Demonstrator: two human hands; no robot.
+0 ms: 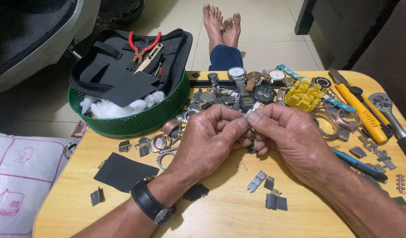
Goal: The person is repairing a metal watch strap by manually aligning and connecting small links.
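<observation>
My left hand and my right hand meet over the middle of a yellow wooden table. Together their fingertips pinch a small silver metal watch-band piece, mostly hidden by the fingers. A black watch sits on my left wrist. Loose metal band links and dark clasp parts lie on the table just below my hands. Behind my hands lies a heap of watches and watch cases.
A green basket holding a black tool pouch with red pliers stands at the back left. A yellow plastic holder, a yellow knife, a ratchet and a blue tool lie right. A cushion is left.
</observation>
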